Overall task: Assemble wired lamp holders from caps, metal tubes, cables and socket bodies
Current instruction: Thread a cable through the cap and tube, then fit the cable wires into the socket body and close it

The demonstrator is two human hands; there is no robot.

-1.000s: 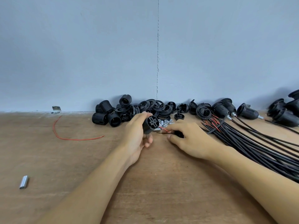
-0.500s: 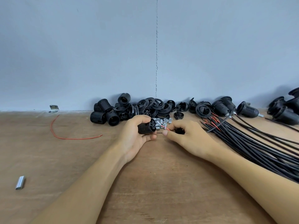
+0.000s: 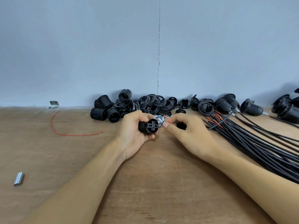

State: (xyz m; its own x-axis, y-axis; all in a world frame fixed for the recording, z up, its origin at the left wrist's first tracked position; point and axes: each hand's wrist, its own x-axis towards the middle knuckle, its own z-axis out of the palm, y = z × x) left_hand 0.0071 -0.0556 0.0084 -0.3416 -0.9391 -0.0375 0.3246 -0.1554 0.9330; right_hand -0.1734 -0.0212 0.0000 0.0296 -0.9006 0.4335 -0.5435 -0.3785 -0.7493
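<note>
Gripping a black socket body (image 3: 148, 126), the left hand (image 3: 134, 138) curls its fingers (image 3: 141, 115) round it near the worktop's (image 3: 153, 183) far edge, terminal end toward the camera. Beside it, the right hand (image 3: 191, 136) pinches a red wire (image 3: 168, 120) between thumb and forefinger. Cables (image 3: 258, 146) fan toward the right edge.

Left grip (image 3: 134, 136) curled, palm up; right grip (image 3: 189, 135) pinching thumb to forefinger; forearms converge.
</note>
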